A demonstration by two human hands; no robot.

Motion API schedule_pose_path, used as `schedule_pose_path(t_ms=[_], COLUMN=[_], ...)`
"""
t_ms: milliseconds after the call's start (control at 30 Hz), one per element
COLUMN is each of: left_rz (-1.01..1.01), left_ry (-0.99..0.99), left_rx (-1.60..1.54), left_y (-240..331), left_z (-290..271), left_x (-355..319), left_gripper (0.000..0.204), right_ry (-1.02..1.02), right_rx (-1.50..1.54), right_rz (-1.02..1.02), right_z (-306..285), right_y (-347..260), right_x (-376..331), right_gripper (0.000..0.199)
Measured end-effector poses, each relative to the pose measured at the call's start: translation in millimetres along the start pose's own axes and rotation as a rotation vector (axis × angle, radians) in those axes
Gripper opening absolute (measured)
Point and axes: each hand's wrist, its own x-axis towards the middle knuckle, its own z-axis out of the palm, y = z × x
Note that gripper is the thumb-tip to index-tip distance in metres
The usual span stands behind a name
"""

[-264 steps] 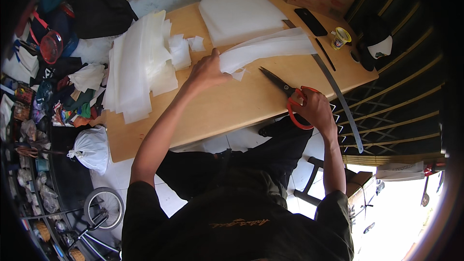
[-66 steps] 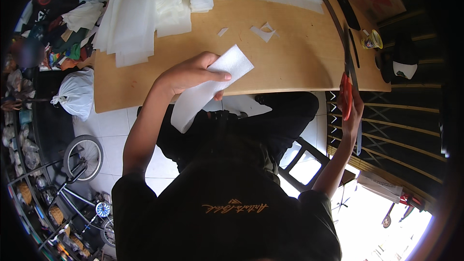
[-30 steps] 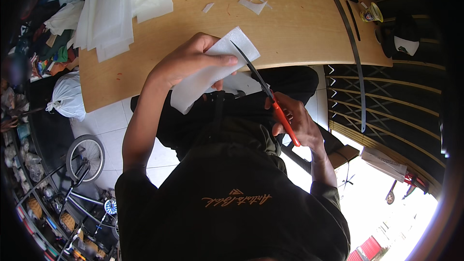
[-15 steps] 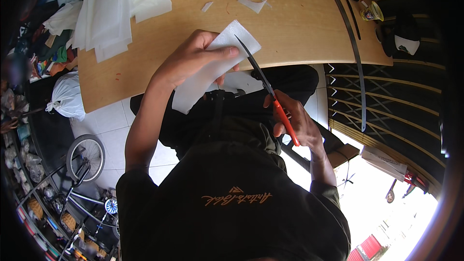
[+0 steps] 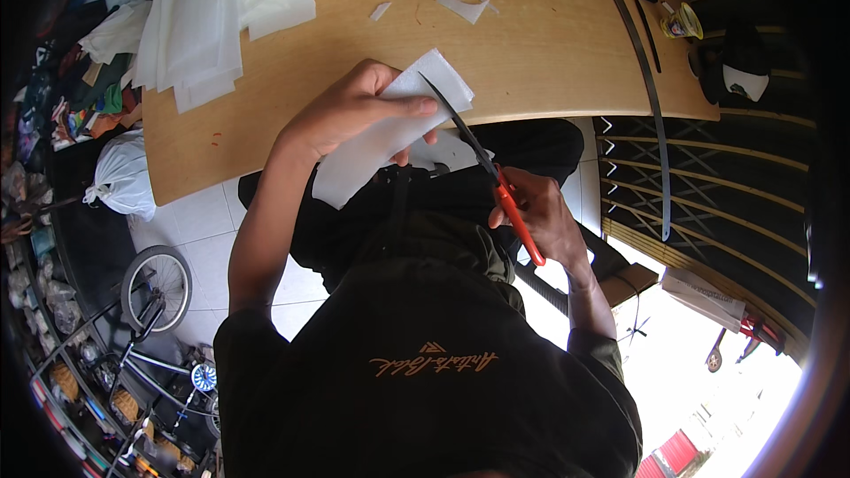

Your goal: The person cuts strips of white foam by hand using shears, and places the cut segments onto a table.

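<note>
My left hand (image 5: pixel 372 106) grips a strip of thin white sheet material (image 5: pixel 361 159), its thumb pressed on the top face and fingertips showing beneath. The strip's upper end reaches over the near edge of the table, and its lower end hangs above my lap. In my right hand (image 5: pixel 540 212) is a pair of scissors (image 5: pixel 516 217) with red handles and dark blades. The blades lie across the upper end of the strip, close to my left thumb, and look nearly closed there. A flap at that end stands slightly apart from the rest.
On the wooden table (image 5: pixel 531 62) lie stacked white sheets (image 5: pixel 199 35) at far left and small white offcuts (image 5: pixel 465 7). A long dark metal strip (image 5: pixel 653 106) overhangs the right edge near a yellow cup (image 5: pixel 680 22). A white bag (image 5: pixel 126 175) and a bicycle (image 5: pixel 158 290) stand at left.
The scissors' blades have closed further on the strip's upper end, where a flap has shifted. The strip has dipped slightly, and my right hand's fingers have drawn together around the handles.
</note>
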Motion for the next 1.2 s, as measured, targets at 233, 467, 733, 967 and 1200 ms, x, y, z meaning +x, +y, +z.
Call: schedule_pose_path(t_ms=[233,467,733,967,1200], left_rz=[-0.041,-0.061,-0.018,-0.101,-0.162], left_ry=[-0.048,-0.067,0.032,-0.081,-0.093], left_rx=[-0.126,-0.109,-0.179,-0.198,-0.157], left_y=[-2,0,11,9,2], left_z=[-6,-10,-16,-42,-49], left_x=[-2,1,14,29,32], left_gripper=[0.041,0.038,0.034,0.032,0.040], right_ry=[0.041,-0.060,-0.143,-0.053,-0.076], right_rx=[-0.027,-0.108,-0.182,-0.125,-0.085], right_rz=[-0.011,-0.144,-0.048,0.001,0.033], right_z=[2,-2,-19,-5,-5], right_y=[-2,11,-23,-30,-33], right_x=[1,14,39,52,50], right_gripper=[0.031,0.074,0.078,0.063,0.066])
